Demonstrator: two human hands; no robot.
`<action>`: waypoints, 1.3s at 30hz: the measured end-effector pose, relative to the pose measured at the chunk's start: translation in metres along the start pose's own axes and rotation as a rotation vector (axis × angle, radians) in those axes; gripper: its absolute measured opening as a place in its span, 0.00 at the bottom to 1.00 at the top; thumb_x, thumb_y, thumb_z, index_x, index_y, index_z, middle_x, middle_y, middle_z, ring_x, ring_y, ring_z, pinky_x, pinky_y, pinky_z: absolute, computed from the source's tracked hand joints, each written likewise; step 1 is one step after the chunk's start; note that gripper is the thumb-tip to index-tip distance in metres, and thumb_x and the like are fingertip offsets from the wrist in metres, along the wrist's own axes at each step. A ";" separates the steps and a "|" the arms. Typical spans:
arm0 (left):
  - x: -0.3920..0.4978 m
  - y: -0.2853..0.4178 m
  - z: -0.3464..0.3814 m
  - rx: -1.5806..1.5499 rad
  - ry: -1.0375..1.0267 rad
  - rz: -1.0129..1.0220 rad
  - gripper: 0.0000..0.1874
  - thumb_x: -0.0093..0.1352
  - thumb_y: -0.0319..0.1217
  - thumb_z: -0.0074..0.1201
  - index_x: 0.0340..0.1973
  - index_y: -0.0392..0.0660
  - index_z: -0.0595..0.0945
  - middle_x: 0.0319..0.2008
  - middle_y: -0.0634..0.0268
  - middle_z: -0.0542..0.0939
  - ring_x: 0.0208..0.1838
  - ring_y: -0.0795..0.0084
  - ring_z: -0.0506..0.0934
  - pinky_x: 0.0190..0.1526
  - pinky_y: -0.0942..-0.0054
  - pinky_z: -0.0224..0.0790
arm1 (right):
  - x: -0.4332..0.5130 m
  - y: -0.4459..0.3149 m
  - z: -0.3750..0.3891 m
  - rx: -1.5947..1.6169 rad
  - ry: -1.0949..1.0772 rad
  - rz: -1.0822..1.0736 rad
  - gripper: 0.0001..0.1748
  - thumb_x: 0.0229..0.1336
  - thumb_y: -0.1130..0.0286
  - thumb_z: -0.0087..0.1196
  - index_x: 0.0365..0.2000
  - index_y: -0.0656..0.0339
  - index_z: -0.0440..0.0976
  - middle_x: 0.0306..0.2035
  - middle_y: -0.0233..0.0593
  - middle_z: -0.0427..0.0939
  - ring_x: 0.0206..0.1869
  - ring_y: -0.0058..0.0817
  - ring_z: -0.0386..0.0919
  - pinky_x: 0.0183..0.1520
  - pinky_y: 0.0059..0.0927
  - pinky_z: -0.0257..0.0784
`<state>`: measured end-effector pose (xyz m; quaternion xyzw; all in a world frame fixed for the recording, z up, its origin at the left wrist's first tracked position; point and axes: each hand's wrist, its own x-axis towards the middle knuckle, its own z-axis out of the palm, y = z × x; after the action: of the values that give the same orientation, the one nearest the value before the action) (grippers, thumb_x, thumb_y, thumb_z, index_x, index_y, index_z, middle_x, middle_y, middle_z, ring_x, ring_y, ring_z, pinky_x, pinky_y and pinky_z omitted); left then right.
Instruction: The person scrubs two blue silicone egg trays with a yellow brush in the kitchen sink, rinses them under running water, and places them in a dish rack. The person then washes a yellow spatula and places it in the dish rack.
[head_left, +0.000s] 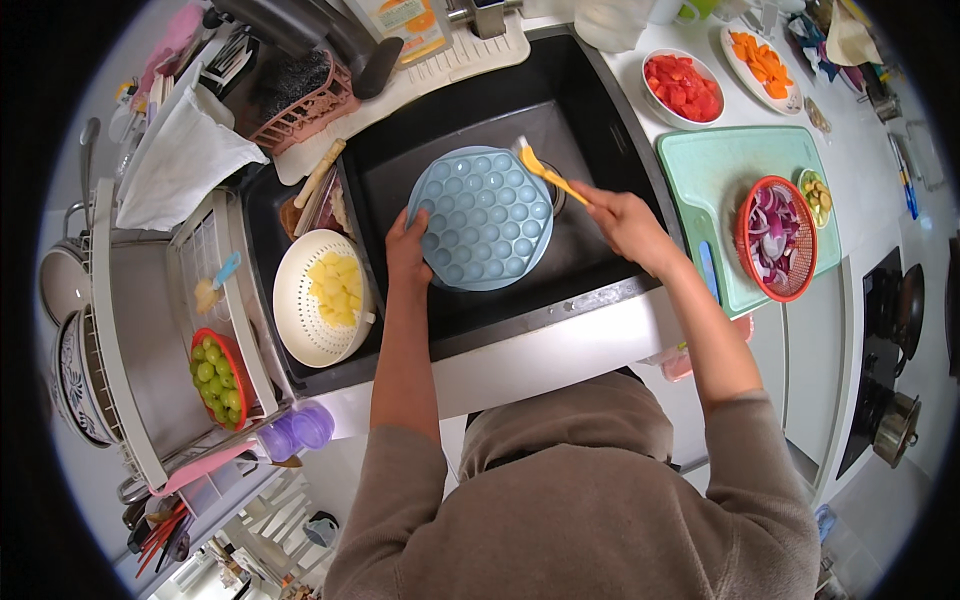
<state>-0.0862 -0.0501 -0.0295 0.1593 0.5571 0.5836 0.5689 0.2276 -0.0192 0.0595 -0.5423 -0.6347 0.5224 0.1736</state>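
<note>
My left hand (409, 247) grips the left edge of a round, light blue ice-ball mould (484, 214) whose face is covered in rows of small domes. It is held over the black sink basin (600, 120). In my right hand (622, 225) is the yellow handle of a small brush (551, 176) with pale bristles. The brush head is at the mould's upper right rim; whether it touches cannot be told. A round drain shows partly behind the mould.
Left of the basin, a cream colander (292, 300) holds yellow chunks. On the right, a green cutting board (720, 161) bears a red basket (776, 292) of sliced red onion. Behind it stand a white bowl (667, 116) of red cubes and a plate (787, 109) of orange pieces.
</note>
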 end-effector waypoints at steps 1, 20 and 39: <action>0.000 0.002 -0.004 0.002 0.005 -0.007 0.18 0.68 0.27 0.52 0.53 0.36 0.72 0.44 0.60 0.78 0.43 0.69 0.77 0.46 0.69 0.71 | -0.008 0.000 -0.002 -0.034 -0.033 0.014 0.21 0.61 0.73 0.47 0.55 0.52 0.69 0.18 0.47 0.63 0.21 0.24 0.61 0.29 0.27 0.63; -0.002 -0.002 0.009 0.069 0.069 -0.086 0.24 0.68 0.28 0.53 0.57 0.34 0.68 0.49 0.57 0.76 0.48 0.67 0.76 0.48 0.67 0.71 | 0.033 -0.007 0.006 -0.076 0.112 -0.105 0.20 0.60 0.73 0.47 0.53 0.58 0.70 0.34 0.53 0.79 0.31 0.40 0.77 0.40 0.31 0.71; -0.004 0.015 0.013 0.152 -0.073 -0.025 0.21 0.68 0.29 0.53 0.55 0.34 0.70 0.45 0.59 0.77 0.45 0.69 0.77 0.46 0.69 0.72 | -0.005 -0.007 -0.010 -0.039 0.044 -0.024 0.21 0.62 0.73 0.47 0.56 0.54 0.68 0.23 0.41 0.71 0.24 0.20 0.61 0.33 0.23 0.65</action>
<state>-0.0819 -0.0437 -0.0111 0.2161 0.5807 0.5263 0.5823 0.2339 -0.0179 0.0714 -0.5494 -0.6471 0.4959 0.1831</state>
